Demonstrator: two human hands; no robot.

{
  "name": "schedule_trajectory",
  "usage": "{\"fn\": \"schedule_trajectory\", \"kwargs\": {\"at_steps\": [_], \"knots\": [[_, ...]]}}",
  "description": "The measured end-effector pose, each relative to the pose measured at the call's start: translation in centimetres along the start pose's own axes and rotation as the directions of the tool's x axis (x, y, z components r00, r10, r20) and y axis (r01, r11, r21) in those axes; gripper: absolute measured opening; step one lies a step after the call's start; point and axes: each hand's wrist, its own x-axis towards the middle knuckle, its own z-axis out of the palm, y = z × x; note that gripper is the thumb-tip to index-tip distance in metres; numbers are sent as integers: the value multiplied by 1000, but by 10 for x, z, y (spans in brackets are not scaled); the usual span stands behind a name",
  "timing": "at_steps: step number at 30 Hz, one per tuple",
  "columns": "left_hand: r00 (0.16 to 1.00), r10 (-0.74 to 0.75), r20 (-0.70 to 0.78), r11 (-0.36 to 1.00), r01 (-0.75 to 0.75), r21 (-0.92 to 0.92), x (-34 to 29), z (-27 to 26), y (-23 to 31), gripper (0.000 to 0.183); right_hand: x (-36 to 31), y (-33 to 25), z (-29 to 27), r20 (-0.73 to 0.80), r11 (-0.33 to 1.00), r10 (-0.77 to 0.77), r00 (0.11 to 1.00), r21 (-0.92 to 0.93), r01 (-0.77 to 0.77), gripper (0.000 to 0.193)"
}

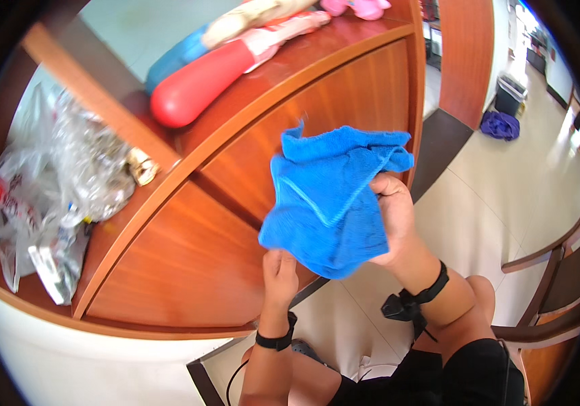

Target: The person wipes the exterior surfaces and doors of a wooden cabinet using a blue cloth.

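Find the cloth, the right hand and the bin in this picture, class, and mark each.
Cloth (330, 203): head view, middle of its blue visible side.
Right hand (397, 218): head view, middle of the hand.
Bin (508, 99): head view, its dark side.

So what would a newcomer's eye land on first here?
Probably the bright blue fuzzy cloth near the centre, gripped at its right by the right hand, with the left hand at its lower-left edge. Next, the smooth red club-shaped object on the brown wooden cabinet toward the top, and crumpled clear plastic bags at far left.
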Motion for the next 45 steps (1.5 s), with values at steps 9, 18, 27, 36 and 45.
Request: {"fn": "schedule_trajectory", "kwargs": {"at_steps": [9,18,27,36,45], "knots": [[889,-117,442,288,457,-842,-8,-2,36,127,-38,21,-8,-412,859,330,849,-243,-452,41],[765,-122,633,934,304,-187,-21,17,37,109,-91,11,-60,-564,958,276,778,97,-269,52],[824,-452,343,832,528,-172,-37,31,13,45,-102,14,-76,-396,945,323,860,80,-318,59],[783,-487,388,613,622,-487,-30,26,23,77,-106,1,-67,-349,973,224,910,32,-227,66],[985,15,173,953,39,-302,0,9,43,38,13,-158,11,153,266,-823,547,-747,609,63]]}}
